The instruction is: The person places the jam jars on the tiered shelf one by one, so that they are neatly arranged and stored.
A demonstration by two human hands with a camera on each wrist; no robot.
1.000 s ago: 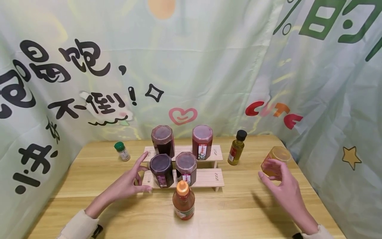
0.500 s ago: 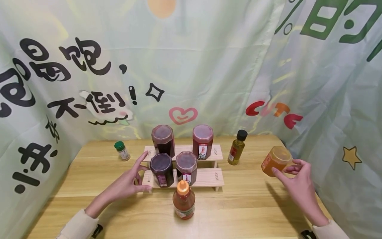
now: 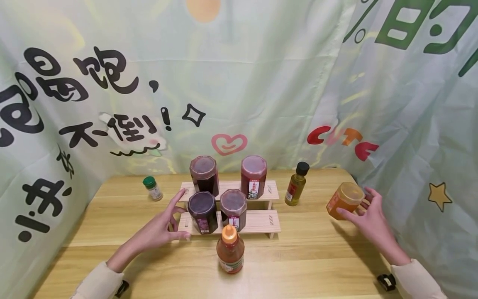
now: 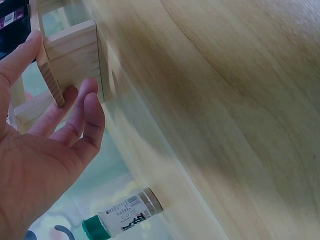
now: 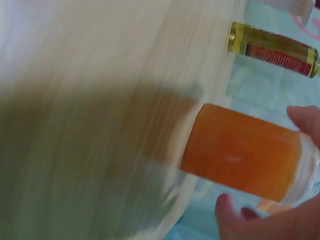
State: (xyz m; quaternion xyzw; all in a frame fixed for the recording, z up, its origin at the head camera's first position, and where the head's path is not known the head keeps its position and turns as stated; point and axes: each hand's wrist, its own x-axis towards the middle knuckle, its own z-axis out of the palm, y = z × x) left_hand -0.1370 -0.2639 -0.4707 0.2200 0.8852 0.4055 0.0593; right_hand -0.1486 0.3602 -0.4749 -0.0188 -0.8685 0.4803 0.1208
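Note:
In the head view, my left hand (image 3: 160,228) touches the left end of a two-tier wooden rack (image 3: 257,226). Its index finger reaches the upper shelf and its thumb meets the front edge of the lower one; the left wrist view shows the other fingers loosely bent beside the board. On the right, an amber jar (image 3: 345,201) stands upright on the table, filled with something orange. My right hand (image 3: 367,218) spreads around it, thumb on the near side and fingers behind. A gap shows between fingers and jar (image 5: 242,152) in the right wrist view.
Dark, octagonal jars stand two per shelf, such as this purple one (image 3: 202,214). An orange-capped sauce bottle (image 3: 230,251) stands before the rack. A black-capped oil bottle (image 3: 296,185) is right of it, a green-capped shaker (image 3: 153,189) left. Printed curtains (image 3: 261,91) enclose the table.
My right hand has shifted rightward from in front of the amber jar to its right side, thumb and fingers now either side. The jar and my left hand stay put.

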